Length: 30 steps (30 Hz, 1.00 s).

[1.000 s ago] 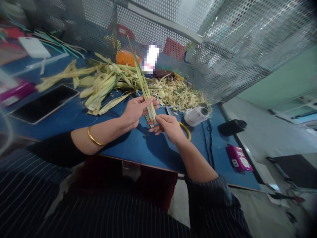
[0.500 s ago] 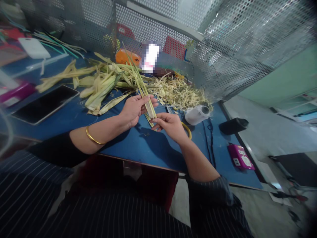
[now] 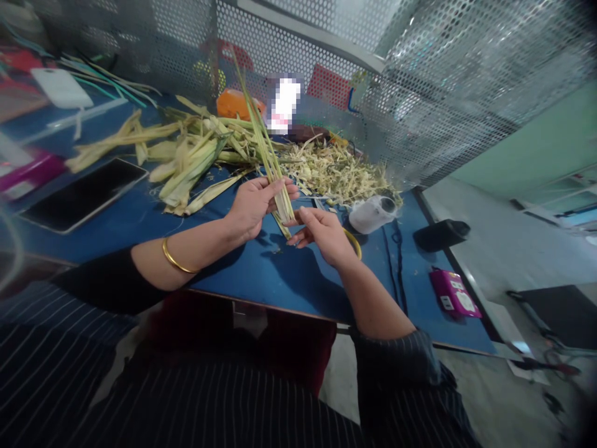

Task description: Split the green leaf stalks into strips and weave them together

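A narrow bundle of yellow-green husk strips (image 3: 267,152) slants up and away from me over the blue table. My left hand (image 3: 256,202) is closed round its lower part, the thumb lying on top. At the bundle's bottom end is my right hand (image 3: 321,233), its thumb raised and fingers parted. The right index finger touches or nearly touches the strips; whether it presses on them I cannot tell. Behind my left hand lies a heap of larger pale green husks (image 3: 193,158). A pile of shredded husk scraps (image 3: 340,171) spreads out beyond my right hand.
A white-wrapped roll (image 3: 372,214) and a yellow ring (image 3: 353,242) are right of my right hand. A dark phone (image 3: 86,194) lies at left. Black cords (image 3: 394,267), a black cylinder (image 3: 441,235) and a purple pack (image 3: 454,292) are at right. A perforated metal screen (image 3: 298,37) bounds the back.
My right thumb has lifted off the bundle's lower end, where it was pinching before. The strips' far tips stand a little higher. My left hand stays nearly in place.
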Available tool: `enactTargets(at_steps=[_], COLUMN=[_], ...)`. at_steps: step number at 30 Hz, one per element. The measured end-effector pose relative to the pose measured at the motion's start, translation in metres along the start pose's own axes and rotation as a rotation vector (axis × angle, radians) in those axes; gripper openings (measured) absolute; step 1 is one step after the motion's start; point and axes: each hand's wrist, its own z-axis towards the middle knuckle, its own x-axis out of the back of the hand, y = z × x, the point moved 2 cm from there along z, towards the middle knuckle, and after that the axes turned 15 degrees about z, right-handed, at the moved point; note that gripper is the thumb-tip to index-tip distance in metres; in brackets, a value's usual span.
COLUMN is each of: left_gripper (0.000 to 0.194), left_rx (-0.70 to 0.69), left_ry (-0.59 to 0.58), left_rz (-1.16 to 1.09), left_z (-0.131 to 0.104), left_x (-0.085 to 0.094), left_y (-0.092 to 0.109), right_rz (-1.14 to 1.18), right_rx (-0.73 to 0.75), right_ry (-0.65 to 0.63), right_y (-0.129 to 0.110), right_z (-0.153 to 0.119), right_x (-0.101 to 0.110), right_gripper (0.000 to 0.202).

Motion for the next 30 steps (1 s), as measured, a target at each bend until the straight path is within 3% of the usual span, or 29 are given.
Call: enactTargets(at_steps=[6, 17, 21, 24, 27, 30], left_gripper=[0.012, 0.01, 0.011, 0.016, 0.026, 0.032], left_rx=[-0.008, 0.0, 0.039, 0.061, 0.044, -0.069], left_ry=[-0.027, -0.023, -0.071, -0.178, -0.253, -0.19], left_rz=[0.025, -0.015, -0.03, -0.024, 0.035, 0.221], left_z=[-0.003, -0.007, -0.01, -0.012, -0.01, -0.004], left_x=[-0.005, -0.008, -0.011, -0.013, -0.01, -0.003], left_y=[-0.008, -0.004, -0.001, 0.002, 0.003, 0.005], right_rz=[-0.104, 0.072, 0.118, 0.135, 0.123, 0.092], right_rx=[0.039, -0.06, -0.102, -0.133, -0.108, -0.032], right_ry=[0.008, -0.045, -0.048, -0.064, -0.067, -0.049], right_y=[0.01, 0.013, 0.014, 0.015, 0.012, 0.006], right_z=[0.001, 0.001, 0.001, 0.002, 0.002, 0.001], right_x=[-0.009, -0.013, -0.014, -0.013, -0.01, -0.008], right_gripper=[0.037, 0.033, 0.033, 0.038, 0.041, 0.04])
